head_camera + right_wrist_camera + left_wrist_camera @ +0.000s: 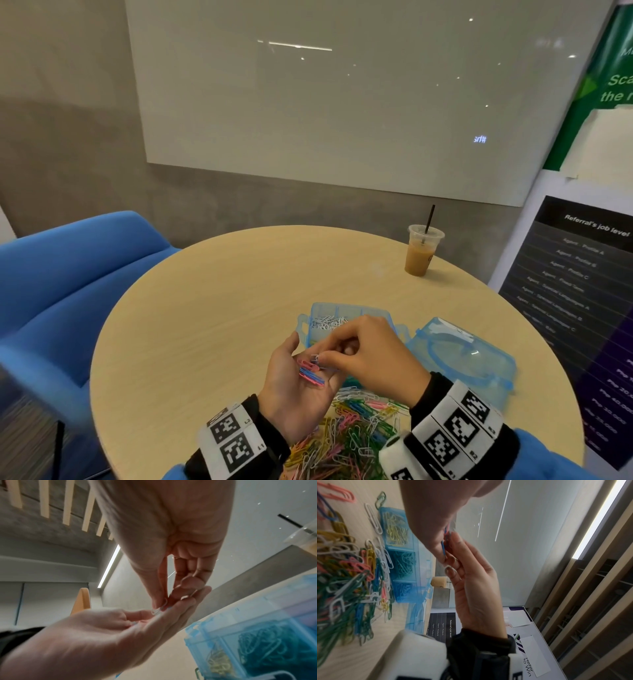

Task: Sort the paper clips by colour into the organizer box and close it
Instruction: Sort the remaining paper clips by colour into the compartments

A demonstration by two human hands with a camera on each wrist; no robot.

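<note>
1. Pale wood-grain table [222, 308].
2. Translucent blue organizer box [305, 329], white clips [327, 322] inside.
3. Loose pile [356, 431] at the near edge: green, yellow, pink, white, blue.
4. Pink and blue clips [310, 371] in the palm.
5. Blue chair [68, 274].
6. Black-and-white checkered wristbands [236, 442].

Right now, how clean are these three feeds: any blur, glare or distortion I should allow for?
Head view: sharp at centre, round table bowed by the wide lens, ceiling-light reflections on the whiteboard. Left wrist view: loose paper clips smeared by blur at the left edge. Right wrist view: organizer box soft, right hand looms large, white clip barely resolved.
</note>
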